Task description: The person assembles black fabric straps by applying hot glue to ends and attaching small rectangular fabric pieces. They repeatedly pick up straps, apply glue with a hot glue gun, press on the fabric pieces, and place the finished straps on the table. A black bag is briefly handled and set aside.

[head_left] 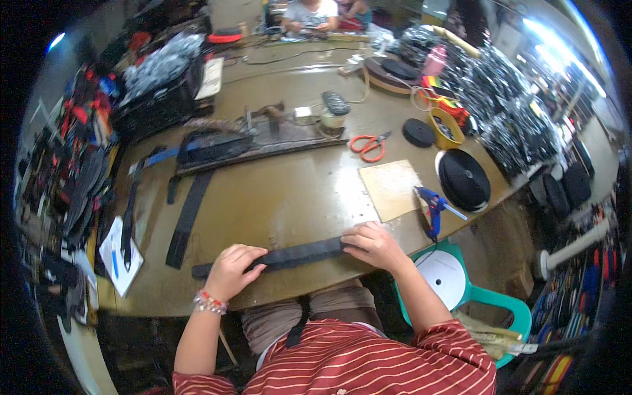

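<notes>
A long black strap (299, 255) lies almost straight along the near edge of the table, running from left to right. Towards its left end my left hand (236, 266) is closed over it, fingers on top and thumb on the near side. The strap's left tip sticks out beyond that hand. My right hand (374, 245) pinches its right end, fingers bent over it. A second black strap (186, 230) lies apart on the table, beyond my left hand. Past my right hand are a square tan board (390, 191) and a blue glue gun (432, 209) at the table's edge.
Orange-handled scissors (368, 147) lie beside a long dark bench fixture (283, 145). Black webbing rolls (465, 179) and a yellow tub (446, 131) stand at right. A green plastic chair (503, 306) is below the right edge. A person (311, 16) sits across the table.
</notes>
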{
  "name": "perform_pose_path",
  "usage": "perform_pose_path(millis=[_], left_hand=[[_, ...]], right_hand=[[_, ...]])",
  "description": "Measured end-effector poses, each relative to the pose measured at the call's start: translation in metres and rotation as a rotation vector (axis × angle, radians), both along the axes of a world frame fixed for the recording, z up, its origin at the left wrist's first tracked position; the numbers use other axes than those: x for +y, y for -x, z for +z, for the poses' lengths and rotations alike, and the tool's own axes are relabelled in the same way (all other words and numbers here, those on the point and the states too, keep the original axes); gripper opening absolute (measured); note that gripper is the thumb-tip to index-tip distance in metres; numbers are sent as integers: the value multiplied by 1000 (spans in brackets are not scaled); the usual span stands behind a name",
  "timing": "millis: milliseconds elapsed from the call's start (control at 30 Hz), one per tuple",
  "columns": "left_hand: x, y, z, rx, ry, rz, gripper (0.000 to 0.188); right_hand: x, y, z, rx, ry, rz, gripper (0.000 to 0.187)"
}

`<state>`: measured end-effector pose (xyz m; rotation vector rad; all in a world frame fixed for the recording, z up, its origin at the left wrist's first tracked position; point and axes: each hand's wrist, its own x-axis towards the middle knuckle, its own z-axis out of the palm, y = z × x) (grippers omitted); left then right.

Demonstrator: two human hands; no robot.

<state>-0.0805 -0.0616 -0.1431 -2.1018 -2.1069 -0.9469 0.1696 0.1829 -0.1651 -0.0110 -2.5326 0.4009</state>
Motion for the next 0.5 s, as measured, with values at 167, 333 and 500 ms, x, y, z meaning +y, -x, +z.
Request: perform_pose_path(millis=[167, 333, 500], left_hand=[[22, 18, 11, 12, 93, 48, 25], [31, 8, -24, -28, 154, 89, 45], [54, -21, -40, 70, 143, 61, 51]], right_hand=[[19, 19, 3, 76, -51, -70, 27], [29, -50, -31, 563, 316, -739, 22], [87, -118, -58, 490, 282, -1264, 41]])
